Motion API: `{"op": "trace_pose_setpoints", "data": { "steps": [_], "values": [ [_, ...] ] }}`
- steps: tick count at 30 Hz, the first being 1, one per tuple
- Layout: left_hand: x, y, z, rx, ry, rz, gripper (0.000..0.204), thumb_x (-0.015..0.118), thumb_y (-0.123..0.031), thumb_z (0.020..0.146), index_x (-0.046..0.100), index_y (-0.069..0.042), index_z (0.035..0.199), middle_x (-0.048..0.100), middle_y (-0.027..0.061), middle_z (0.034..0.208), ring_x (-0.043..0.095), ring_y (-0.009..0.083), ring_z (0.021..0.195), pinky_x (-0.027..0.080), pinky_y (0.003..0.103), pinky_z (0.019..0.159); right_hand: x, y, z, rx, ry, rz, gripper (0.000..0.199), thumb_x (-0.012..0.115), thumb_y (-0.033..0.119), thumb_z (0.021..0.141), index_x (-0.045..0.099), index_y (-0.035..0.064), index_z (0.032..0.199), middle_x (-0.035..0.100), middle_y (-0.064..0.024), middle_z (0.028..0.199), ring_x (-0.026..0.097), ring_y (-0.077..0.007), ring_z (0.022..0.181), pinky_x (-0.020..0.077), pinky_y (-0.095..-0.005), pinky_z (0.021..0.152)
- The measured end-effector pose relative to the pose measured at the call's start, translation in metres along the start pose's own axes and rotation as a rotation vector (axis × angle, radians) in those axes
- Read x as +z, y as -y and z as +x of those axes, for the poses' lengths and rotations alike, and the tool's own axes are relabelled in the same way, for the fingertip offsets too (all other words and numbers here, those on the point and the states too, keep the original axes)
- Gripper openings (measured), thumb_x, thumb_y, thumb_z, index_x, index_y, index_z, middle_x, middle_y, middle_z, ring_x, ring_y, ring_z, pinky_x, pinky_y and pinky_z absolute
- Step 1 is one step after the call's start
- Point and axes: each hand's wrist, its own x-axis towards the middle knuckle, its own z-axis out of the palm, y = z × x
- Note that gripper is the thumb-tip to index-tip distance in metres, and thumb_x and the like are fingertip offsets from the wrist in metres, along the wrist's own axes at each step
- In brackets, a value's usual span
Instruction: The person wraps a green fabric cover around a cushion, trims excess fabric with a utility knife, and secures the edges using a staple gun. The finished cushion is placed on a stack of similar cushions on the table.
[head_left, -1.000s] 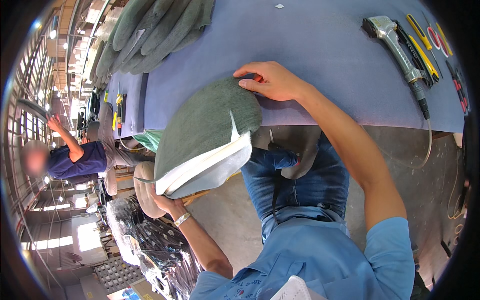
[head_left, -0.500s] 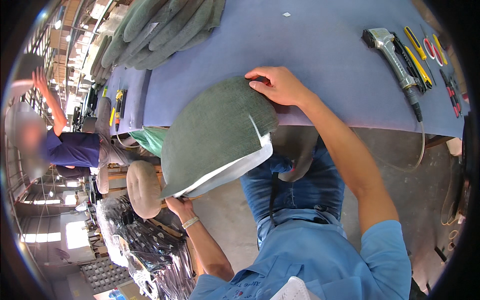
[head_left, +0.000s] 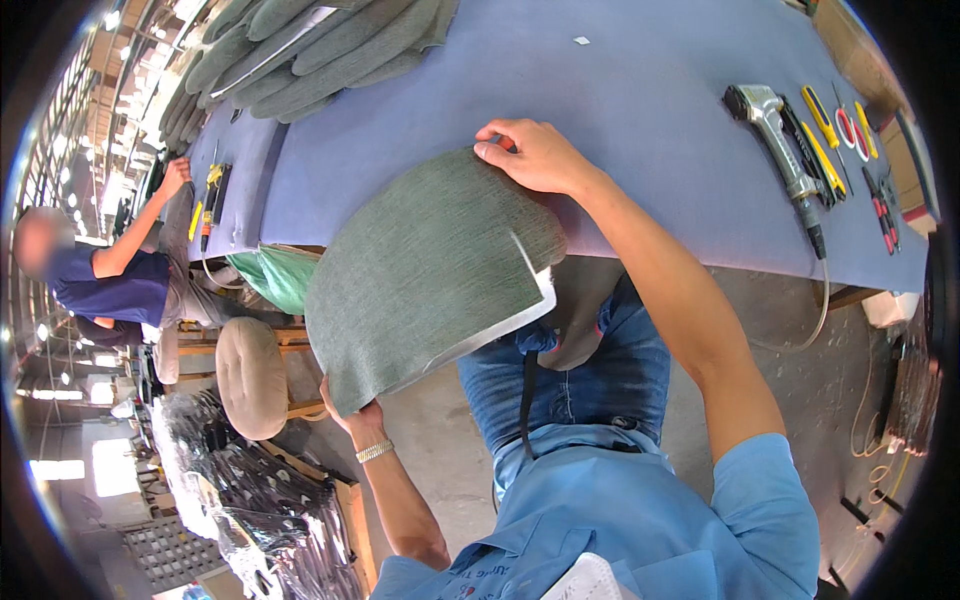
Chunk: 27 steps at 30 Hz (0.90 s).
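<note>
A curved, dark green-grey upholstered panel [head_left: 430, 270] with white lining at its lower edge spans the space between my hands, partly over the table's near edge. My left hand [head_left: 352, 408] grips its lower left corner; most of the fingers are behind the fabric. At the upper right rim, my right hand [head_left: 535, 155] pinches the edge between thumb and curled fingers. A pale slit runs through the fabric near the panel's right corner, where the white lining shows.
The blue-covered table [head_left: 640, 110] carries a pile of similar green pieces [head_left: 340, 50] at the far left. On the right lie an air staple gun [head_left: 785, 135] with hose, a yellow screwdriver [head_left: 820, 115], red-handled scissors [head_left: 850, 135] and red-handled pliers [head_left: 882, 215]. A tufted beige cushion [head_left: 250, 378] and a co-worker [head_left: 125, 270] are left.
The panel has tilted so its face shows more and its white underside less. My left hand has shifted round the corner. The co-worker's raised arm has come down.
</note>
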Motion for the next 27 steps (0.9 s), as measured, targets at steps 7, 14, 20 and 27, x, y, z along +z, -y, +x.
{"op": "trace_pose_setpoints", "data": {
  "steps": [7,14,20,27],
  "values": [
    [0.014,0.016,-0.071,-0.248,0.209,0.025,0.044,0.06,-0.036,0.101,0.061,-0.01,0.137,0.066,0.004,0.134,0.061,0.0234,0.124,0.051,0.041,0.103,-0.055,0.003,0.022,-0.111,-0.11,-0.022,0.042,0.063,0.044,0.101,0.074,0.0087,0.12,0.077,-0.0136,0.113,0.071,-0.0304,0.108,0.0534,-0.0402,0.095],
    [0.041,0.045,-0.086,-0.513,0.545,0.036,0.046,0.055,-0.03,0.107,0.052,-0.006,0.146,0.065,0.01,0.14,0.061,0.0266,0.129,0.051,0.046,0.107,-0.125,-0.037,0.043,0.035,0.088,-0.469,0.045,0.059,0.043,0.105,0.071,0.0038,0.125,0.075,-0.0137,0.117,0.069,-0.0276,0.112,0.0526,-0.0397,0.096],
    [0.084,0.054,-0.062,-0.399,0.344,0.053,0.077,0.057,-0.057,0.104,0.04,-0.004,0.157,0.054,0.0134,0.151,0.056,0.0272,0.136,0.049,0.048,0.109,-0.089,-0.012,0.08,-0.018,0.093,-0.635,0.057,0.041,0.049,0.11,0.07,0.004,0.129,0.071,-0.0194,0.129,0.064,-0.0368,0.125,0.048,-0.0431,0.106],
    [0.093,0.066,-0.061,-0.341,0.256,0.031,0.087,0.063,-0.061,0.1,0.042,0.003,0.154,0.055,0.0191,0.148,0.06,0.0297,0.13,0.051,0.044,0.106,-0.028,0.004,0.053,-0.37,0.091,-0.896,0.063,0.035,0.056,0.11,0.052,0.0129,0.153,0.044,-0.0104,0.163,0.04,-0.0295,0.151,0.0296,-0.048,0.125]
  ]
}}
